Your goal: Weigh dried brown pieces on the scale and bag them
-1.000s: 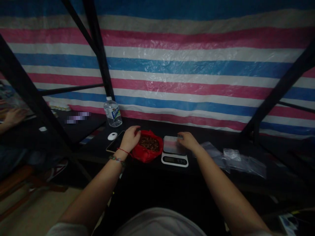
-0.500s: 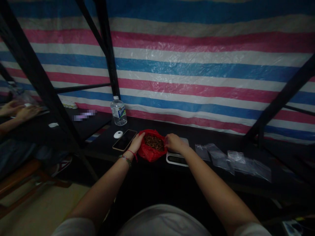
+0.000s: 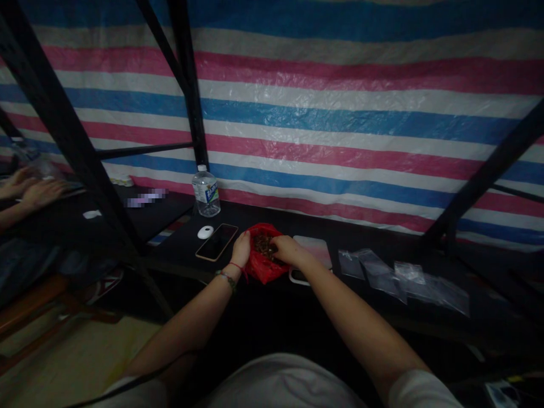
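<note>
A red plastic bag (image 3: 264, 270) stands wide open at the table's front, filled with small dry brown pieces (image 3: 262, 242) whose kind I cannot make out. My left hand (image 3: 242, 249) grips the bag's left side, thumb at the rim. Reaching in over the right rim, my right hand (image 3: 285, 249) has its fingers curled down into the brown pieces; the fingertips are partly hidden. Just right of the bag lies a white digital kitchen scale (image 3: 317, 252), its display partly covered by my right wrist.
Left of the bag are a phone (image 3: 216, 242), a white oval case (image 3: 205, 232) and a clear plastic bottle (image 3: 207, 192). Several clear zip bags (image 3: 382, 275) lie on the right. Metal posts (image 3: 193, 113) frame a striped tarp (image 3: 323, 124). Another person's hands (image 3: 38, 187) are at far left.
My right hand has moved left from beside the scale into the red bag, among the brown pieces. More of the scale's plate now shows. My left hand still holds the bag.
</note>
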Tool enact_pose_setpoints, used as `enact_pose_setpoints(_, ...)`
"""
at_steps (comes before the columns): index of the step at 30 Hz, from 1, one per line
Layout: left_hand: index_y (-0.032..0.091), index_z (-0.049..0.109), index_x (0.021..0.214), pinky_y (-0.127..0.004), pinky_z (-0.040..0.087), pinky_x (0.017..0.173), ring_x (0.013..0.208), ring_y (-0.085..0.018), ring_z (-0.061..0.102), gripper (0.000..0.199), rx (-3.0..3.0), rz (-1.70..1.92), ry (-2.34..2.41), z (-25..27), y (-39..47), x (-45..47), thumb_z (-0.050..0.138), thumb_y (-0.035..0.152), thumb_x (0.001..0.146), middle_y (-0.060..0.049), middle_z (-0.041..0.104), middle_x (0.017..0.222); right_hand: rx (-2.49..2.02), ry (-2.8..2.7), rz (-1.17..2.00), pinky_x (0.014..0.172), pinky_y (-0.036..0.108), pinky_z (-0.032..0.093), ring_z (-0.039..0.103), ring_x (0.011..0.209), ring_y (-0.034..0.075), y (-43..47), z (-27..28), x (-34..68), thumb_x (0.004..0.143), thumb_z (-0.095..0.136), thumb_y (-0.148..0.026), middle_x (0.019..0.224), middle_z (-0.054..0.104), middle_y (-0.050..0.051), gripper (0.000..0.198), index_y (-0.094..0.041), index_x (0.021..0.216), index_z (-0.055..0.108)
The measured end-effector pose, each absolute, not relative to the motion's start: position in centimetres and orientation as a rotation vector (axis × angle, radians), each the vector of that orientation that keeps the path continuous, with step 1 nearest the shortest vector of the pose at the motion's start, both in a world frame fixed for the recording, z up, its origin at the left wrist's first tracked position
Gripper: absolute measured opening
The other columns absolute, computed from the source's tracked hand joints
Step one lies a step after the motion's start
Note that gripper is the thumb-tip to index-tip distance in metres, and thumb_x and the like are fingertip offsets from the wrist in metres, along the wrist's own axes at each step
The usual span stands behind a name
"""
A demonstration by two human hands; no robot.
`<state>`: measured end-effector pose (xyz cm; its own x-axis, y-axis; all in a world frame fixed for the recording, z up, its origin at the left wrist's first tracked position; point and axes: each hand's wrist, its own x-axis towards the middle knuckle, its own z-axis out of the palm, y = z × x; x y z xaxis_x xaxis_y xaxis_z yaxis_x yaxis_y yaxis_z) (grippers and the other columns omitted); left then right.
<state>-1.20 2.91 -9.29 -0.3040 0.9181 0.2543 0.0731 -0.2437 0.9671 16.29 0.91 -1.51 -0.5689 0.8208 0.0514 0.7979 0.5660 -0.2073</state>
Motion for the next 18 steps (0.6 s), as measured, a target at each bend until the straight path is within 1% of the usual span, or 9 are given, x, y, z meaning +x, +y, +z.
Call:
enact_pose_setpoints(3, 0.011, 0.063, 0.091, -0.037, 0.047, 0.086, 0.089, -0.021, 0.062, 0.04, 1.167, 1.647, 1.267, -9.4, 2.9, -1.0, 0.045, 0.046, 0.083, -0.012, 0.067, 0.097, -1.356, -2.546, 0.347, 0.08, 0.025, 0.045, 0.064, 0.095, 0.021, 1.3, -2.3, 15.6, 0.072, 0.064, -0.016, 0.102, 0.07, 0.01, 0.026, -0.016, 0.097, 0.067)
enact_pose_setpoints(7, 0.011, 0.061, 0.092, -0.035, 0.049, 0.082, 0.086, -0.02, 0.063, 0.038, 1.06, 1.681, 1.181, -9.2, 2.8, -0.6, 0.045, 0.043, 0.082, -0.011, 0.067, 0.096, -1.293, -2.423, 0.414, 0.081, 0.025, 0.046, 0.064, 0.094, 0.02, 1.8, -3.2, 14.3, 0.071, 0.064, -0.015, 0.103, 0.07, 0.009, 0.026, -0.016, 0.096, 0.068)
enact_pose_setpoints(14, 0.013, 0.062, 0.085, -0.033, 0.049, 0.077, 0.082, -0.019, 0.062, 0.035, 1.107, 1.724, 1.333, -8.5, 2.3, -0.2, 0.041, 0.041, 0.084, -0.009, 0.067, 0.086, -1.266, -2.308, 0.526, 0.083, 0.024, 0.047, 0.064, 0.092, 0.018, 2.8, -3.9, 12.5, 0.068, 0.061, -0.008, 0.101, 0.07, 0.007, 0.029, -0.017, 0.095, 0.069)
enact_pose_setpoints(18, 0.014, 0.061, 0.08, -0.032, 0.048, 0.078, 0.08, -0.019, 0.06, 0.033, 1.101, 1.776, 1.418, -8.4, 2.5, -0.9, 0.041, 0.041, 0.083, -0.008, 0.066, 0.082, -1.237, -2.262, 0.584, 0.084, 0.024, 0.047, 0.065, 0.092, 0.018, 3.4, -4.5, 11.6, 0.068, 0.06, -0.007, 0.102, 0.07, 0.007, 0.03, -0.017, 0.095, 0.069)
